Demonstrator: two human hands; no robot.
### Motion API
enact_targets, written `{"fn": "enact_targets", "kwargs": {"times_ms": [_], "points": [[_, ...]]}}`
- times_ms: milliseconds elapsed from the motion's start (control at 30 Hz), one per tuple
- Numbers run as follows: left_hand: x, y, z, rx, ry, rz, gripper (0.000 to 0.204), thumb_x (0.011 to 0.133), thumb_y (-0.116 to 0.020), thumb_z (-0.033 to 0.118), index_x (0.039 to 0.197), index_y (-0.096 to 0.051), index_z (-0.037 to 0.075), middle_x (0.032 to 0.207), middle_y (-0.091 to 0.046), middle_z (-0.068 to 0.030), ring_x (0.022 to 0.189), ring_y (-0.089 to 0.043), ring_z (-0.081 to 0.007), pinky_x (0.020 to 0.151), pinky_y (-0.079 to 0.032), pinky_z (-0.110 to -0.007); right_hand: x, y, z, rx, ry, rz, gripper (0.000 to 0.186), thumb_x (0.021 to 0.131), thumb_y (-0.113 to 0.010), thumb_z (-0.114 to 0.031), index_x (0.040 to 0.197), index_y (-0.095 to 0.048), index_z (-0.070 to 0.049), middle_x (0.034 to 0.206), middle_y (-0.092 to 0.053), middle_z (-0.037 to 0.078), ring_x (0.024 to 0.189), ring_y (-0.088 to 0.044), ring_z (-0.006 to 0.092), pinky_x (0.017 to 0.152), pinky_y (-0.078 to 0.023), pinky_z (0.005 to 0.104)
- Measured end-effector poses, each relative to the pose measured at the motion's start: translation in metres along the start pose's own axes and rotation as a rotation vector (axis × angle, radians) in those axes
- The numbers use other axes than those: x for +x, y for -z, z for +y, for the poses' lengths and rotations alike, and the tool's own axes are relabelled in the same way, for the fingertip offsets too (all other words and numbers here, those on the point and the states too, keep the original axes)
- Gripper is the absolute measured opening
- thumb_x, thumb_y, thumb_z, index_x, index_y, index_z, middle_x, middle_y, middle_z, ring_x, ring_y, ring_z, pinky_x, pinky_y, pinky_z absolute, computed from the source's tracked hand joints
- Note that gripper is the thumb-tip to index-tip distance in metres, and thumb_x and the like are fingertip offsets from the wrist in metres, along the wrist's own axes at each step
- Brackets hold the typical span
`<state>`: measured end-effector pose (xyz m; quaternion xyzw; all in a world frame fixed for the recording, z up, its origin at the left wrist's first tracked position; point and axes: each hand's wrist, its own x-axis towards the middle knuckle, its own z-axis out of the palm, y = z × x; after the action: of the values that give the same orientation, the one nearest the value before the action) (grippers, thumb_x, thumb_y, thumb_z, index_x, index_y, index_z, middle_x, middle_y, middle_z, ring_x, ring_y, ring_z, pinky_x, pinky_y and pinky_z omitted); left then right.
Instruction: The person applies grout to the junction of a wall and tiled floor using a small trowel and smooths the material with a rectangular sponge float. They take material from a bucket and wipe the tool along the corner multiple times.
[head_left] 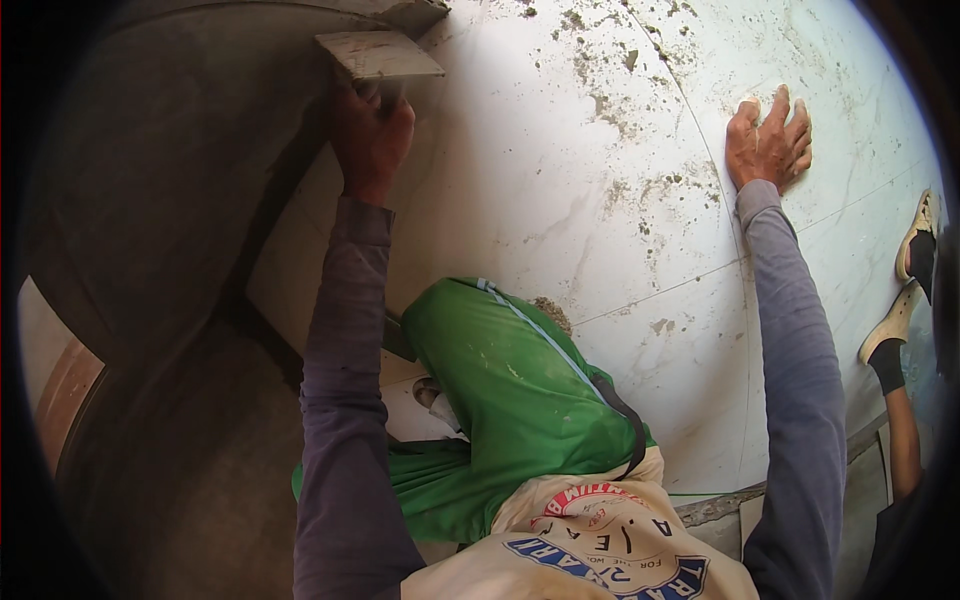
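Observation:
My left hand (372, 140) is at the upper left, close to the dark grey wall, with its fingers closed on the near edge of a small off-white tile piece (382, 56). The piece has brownish smears, and my fingertips are partly hidden beneath it. At the upper right, my right hand (768, 142) rests on the white marble-patterned tile floor (500, 180), holding nothing. Its fingers are spread and slightly bent, with pale dust on the tips.
Crumbs of grey mortar (610, 110) lie scattered over the floor between my hands. A bare grey wall (150, 180) rises on the left, with a dark gap along its foot. At the right edge are another person's pale shoes (893, 325). My green-clad knee (470, 330) is bent below.

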<state>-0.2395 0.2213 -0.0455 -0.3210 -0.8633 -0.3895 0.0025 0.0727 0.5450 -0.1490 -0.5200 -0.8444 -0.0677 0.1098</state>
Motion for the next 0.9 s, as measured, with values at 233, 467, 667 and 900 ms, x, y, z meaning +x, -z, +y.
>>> {"fn": "enact_targets", "kwargs": {"times_ms": [233,467,667,900], "points": [[0.0,-0.013,-0.019,-0.032,0.139,-0.15,0.055,0.077,-0.065,-0.002,0.129,-0.05,-0.009,0.122,-0.064,-0.0223,0.113,-0.066,-0.0288,0.102,-0.053,-0.042,-0.001,0.0,0.0,0.01,-0.003,0.007,0.063,0.095,-0.051,-0.042,0.153,-0.047,-0.017,0.159,-0.038,0.017,0.153,-0.028,0.0324,0.123,-0.015,0.0579],[0.003,-0.024,-0.03,-0.034,0.06,-0.049,0.049,0.072,-0.066,0.002,0.119,-0.056,-0.007,0.109,-0.068,-0.0185,0.099,-0.068,-0.0303,0.091,-0.054,-0.04,0.0,0.001,0.0,0.001,-0.007,-0.005,0.063,0.096,-0.051,-0.043,0.153,-0.047,-0.017,0.159,-0.038,0.016,0.153,-0.028,0.0317,0.123,-0.015,0.058],[0.003,-0.015,-0.009,-0.064,0.115,-0.029,0.036,0.075,-0.07,0.004,0.108,-0.062,-0.007,0.1,-0.07,-0.0208,0.093,-0.071,-0.0322,0.082,-0.056,-0.041,-0.001,0.003,-0.001,0.019,-0.009,-0.007,0.063,0.096,-0.051,-0.042,0.154,-0.046,-0.017,0.159,-0.037,0.016,0.153,-0.028,0.0322,0.123,-0.016,0.0589],[0.009,-0.006,0.013,0.084,0.078,-0.017,0.034,0.081,-0.07,0.004,0.11,-0.06,-0.012,0.1,-0.071,-0.0225,0.094,-0.074,-0.0348,0.086,-0.058,-0.043,0.001,0.003,0.001,0.0,-0.026,-0.018,0.063,0.096,-0.051,-0.042,0.154,-0.045,-0.018,0.16,-0.037,0.015,0.153,-0.027,0.0313,0.123,-0.016,0.0587]]}}
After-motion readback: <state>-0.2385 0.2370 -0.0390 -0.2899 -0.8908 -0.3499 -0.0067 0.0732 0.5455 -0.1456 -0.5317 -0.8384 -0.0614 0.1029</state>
